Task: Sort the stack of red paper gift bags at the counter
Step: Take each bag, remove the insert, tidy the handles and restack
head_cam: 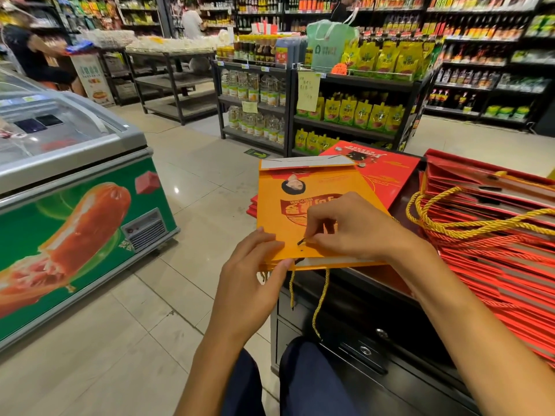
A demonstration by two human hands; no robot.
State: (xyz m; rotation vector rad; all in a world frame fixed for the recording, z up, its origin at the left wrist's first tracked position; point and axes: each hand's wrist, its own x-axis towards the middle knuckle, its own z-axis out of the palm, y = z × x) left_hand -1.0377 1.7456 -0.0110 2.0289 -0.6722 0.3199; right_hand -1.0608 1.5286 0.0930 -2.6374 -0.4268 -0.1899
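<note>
Pinching the dark tip of a cord between thumb and forefinger, the right hand (345, 226) rests on an orange gift bag (303, 205) lying flat at the near edge of the black counter (354, 319), while the left hand (255, 265) grips that bag's near-left corner. Gold cords (319, 298) hang from its near edge; beneath it lies a red bag (387, 172), and the fanned stack of red gift bags (495, 256) sits to the right.

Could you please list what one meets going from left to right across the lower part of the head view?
Green chest freezer with a sausage picture → left hand → flat orange paper gift bag → right hand → big stack of red paper gift bags with yellow rope handles.
</note>
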